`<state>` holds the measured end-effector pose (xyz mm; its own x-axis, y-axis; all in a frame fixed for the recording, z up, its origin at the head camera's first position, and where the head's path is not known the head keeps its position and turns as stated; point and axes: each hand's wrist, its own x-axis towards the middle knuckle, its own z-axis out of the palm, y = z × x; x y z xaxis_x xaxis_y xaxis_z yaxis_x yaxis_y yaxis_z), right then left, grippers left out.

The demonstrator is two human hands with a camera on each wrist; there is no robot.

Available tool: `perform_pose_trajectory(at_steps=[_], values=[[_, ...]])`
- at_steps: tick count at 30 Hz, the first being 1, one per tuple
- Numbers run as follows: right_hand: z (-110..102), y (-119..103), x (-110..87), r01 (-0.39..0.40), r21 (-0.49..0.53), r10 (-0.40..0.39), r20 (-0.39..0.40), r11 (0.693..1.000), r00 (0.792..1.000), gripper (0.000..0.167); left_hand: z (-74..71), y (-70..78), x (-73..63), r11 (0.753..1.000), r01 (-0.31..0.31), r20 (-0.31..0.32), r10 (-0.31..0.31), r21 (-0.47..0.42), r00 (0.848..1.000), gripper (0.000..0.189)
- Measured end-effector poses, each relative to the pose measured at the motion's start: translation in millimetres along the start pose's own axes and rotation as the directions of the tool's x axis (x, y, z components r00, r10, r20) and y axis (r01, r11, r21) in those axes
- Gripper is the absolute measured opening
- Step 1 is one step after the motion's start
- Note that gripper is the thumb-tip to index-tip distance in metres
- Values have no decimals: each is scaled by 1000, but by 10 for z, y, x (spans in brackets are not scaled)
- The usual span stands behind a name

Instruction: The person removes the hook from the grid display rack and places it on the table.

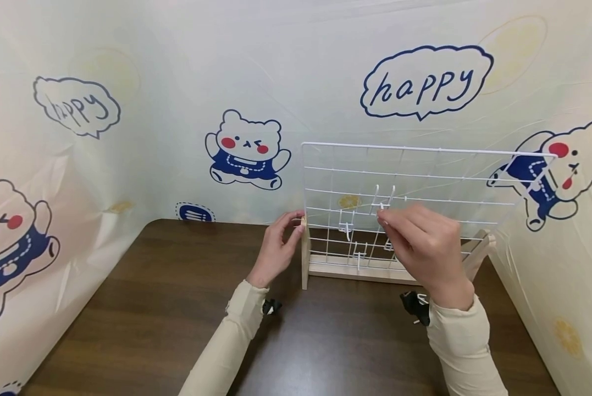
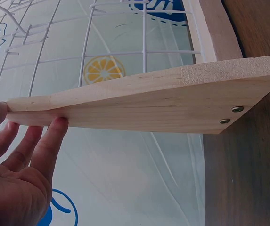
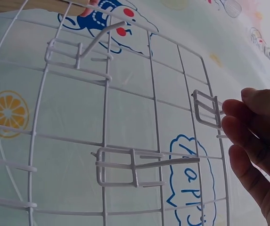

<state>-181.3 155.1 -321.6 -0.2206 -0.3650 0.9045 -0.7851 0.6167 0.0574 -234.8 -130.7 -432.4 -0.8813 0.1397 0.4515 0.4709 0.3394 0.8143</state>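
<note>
A white wire grid rack (image 1: 429, 179) stands on the table in a pale wooden stand (image 1: 304, 258). My left hand (image 1: 278, 242) holds the stand's left side piece near its top, with the thumb at the edge and fingertips (image 2: 59, 123) against the outer face. My right hand (image 1: 426, 242) pinches a small white wire hook (image 3: 206, 109), which overlaps the upper part of the grid. Several similar hooks hang on the mesh, among them one hook (image 1: 346, 228) left of my right hand and another hook (image 1: 359, 256) lower down. Part of the mesh is hidden behind my right hand.
The dark brown wooden table (image 1: 177, 308) lies under the rack. A pale curtain (image 1: 167, 137) printed with bears and "happy" bubbles surrounds it behind and on both sides. A dark wrist device (image 1: 415, 308) is strapped at my right cuff.
</note>
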Motion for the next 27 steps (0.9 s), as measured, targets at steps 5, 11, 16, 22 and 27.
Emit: perform_pose_trajectory(at_steps=[5, 11, 16, 22, 27], values=[[21, -14, -54, 20, -7, -20, 8, 1000, 1000, 32, -4, 4, 0, 1000, 0, -1, 0, -9, 1000, 34], [52, -31, -104, 17, -5, -17, 6, 1000, 1000, 29, -1, 8, 7, 1000, -9, -6, 9, -3, 1000, 33], [62, -38, -151, 23, -7, -23, 12, 1000, 1000, 29, 5, 0, 14, 1000, -17, -5, 17, -5, 1000, 34], [67, -48, -226, 23, -18, -23, 42, 1000, 999, 31, 4, -5, 9, 1000, -12, -2, 12, -7, 1000, 34], [77, -66, -290, 15, -16, -13, 67, 1000, 998, 33, 0, -8, 3, 1000, -11, 1, 11, -4, 1000, 34]])
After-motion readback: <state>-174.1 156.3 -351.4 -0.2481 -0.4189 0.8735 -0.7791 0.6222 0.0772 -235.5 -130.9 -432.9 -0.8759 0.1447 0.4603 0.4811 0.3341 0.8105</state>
